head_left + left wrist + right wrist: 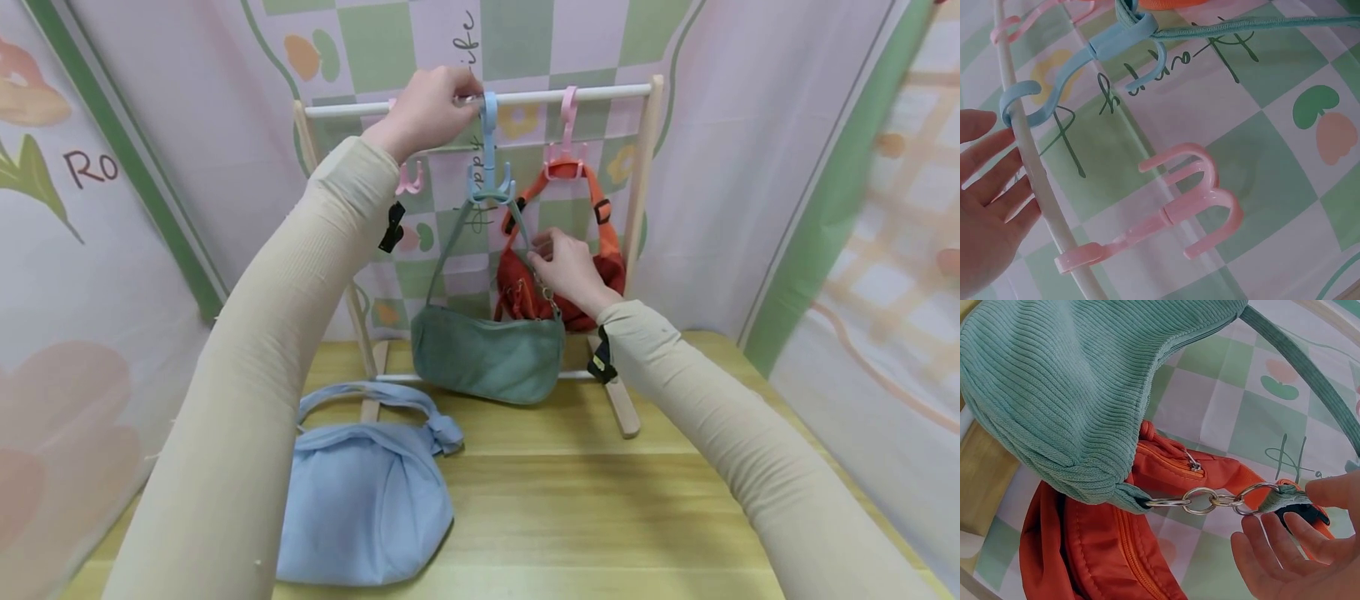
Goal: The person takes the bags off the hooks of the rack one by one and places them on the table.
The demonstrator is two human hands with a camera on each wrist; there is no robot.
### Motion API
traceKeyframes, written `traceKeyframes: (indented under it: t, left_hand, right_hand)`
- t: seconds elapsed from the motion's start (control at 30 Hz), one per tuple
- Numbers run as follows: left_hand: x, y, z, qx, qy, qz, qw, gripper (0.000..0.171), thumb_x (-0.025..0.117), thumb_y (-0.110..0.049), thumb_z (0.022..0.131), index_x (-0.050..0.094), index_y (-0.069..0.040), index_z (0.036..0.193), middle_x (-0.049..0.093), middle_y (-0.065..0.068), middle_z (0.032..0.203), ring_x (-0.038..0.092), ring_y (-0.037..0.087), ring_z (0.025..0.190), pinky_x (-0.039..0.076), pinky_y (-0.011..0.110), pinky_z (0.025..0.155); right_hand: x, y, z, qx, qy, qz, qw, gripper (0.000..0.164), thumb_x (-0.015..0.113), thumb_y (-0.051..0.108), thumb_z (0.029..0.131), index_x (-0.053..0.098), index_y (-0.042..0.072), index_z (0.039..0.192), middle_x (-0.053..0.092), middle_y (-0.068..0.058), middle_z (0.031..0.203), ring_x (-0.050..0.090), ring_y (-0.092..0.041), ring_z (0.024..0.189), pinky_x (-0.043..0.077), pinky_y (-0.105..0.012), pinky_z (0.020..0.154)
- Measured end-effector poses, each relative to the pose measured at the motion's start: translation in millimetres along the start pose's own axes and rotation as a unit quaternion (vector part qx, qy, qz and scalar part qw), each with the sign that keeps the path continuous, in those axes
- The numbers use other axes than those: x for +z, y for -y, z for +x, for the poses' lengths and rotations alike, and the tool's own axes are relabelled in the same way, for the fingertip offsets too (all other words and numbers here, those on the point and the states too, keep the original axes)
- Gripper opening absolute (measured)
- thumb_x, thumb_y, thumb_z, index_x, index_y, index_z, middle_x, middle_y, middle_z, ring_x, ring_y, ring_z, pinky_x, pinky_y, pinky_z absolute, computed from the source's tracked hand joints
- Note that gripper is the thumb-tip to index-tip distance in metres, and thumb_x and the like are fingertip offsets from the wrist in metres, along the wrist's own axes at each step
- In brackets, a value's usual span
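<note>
A green corduroy shoulder bag hangs by its strap from a light-blue hook hanger on the rack's white bar. My left hand is up at the bar, left of the hanger's top; in the left wrist view its nearly straight fingers touch the bar. My right hand is beside the strap's right end, above the metal chain links. Its relaxed fingers lie right by the ring and strap end, with the thumb on the other side.
Behind the green bag, a red-orange bag hangs from a pink hanger. Another pink hanger hangs on the bar's left part, its hooks bare. A light-blue bag lies on the wooden table at the front left.
</note>
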State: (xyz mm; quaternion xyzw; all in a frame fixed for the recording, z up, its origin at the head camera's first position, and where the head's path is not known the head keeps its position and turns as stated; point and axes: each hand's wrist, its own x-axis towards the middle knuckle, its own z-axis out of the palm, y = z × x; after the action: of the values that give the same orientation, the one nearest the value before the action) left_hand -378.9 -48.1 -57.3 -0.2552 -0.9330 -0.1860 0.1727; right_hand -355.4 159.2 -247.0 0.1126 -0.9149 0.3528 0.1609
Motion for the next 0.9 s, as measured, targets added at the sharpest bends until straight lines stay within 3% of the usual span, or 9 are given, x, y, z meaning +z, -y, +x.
traceKeyframes:
  t: [0.3, 0.67, 0.9]
  left_hand:
    - [-5.0, 3.1, 2.1, 0.043, 0.009, 0.025, 0.9987, 0.038, 0.042, -0.029, 0.100, 0.052, -0.017, 0.134, 0.053, 0.000, 0.138, 0.047, 0.013, 0.128, 0.035, 0.024, 0.108]
    - [-6.7, 2.0, 0.8, 0.043, 0.013, 0.021, 0.9988, 0.036, 0.043, -0.028, 0.100, 0.054, -0.018, 0.132, 0.054, 0.000, 0.137, 0.047, 0.013, 0.128, 0.036, 0.025, 0.107]
    - [-5.1, 1.9, 2.4, 0.038, 0.015, 0.013, 0.9991, 0.036, 0.044, -0.027, 0.099, 0.054, -0.019, 0.132, 0.053, 0.000, 0.138, 0.046, 0.013, 0.128, 0.035, 0.025, 0.108]
  right_hand:
    - [-0.3, 3.0, 2.1, 0.000, 0.016, -0.016, 1.000, 0.037, 0.053, 0.024, 0.097, 0.049, 0.003, 0.127, 0.062, -0.018, 0.118, 0.060, -0.029, 0.106, 0.050, -0.045, 0.087]
    - [-3.8, 1.6, 1.1, 0.013, 0.044, -0.016, 0.999, 0.039, 0.050, 0.027, 0.098, 0.048, 0.004, 0.129, 0.061, -0.018, 0.119, 0.062, -0.030, 0.101, 0.049, -0.044, 0.087]
    - [-9.0, -3.3, 4.5, 0.036, 0.057, 0.001, 0.998, 0.044, 0.047, 0.034, 0.098, 0.051, 0.004, 0.130, 0.058, -0.018, 0.124, 0.056, -0.032, 0.110, 0.047, -0.046, 0.090]
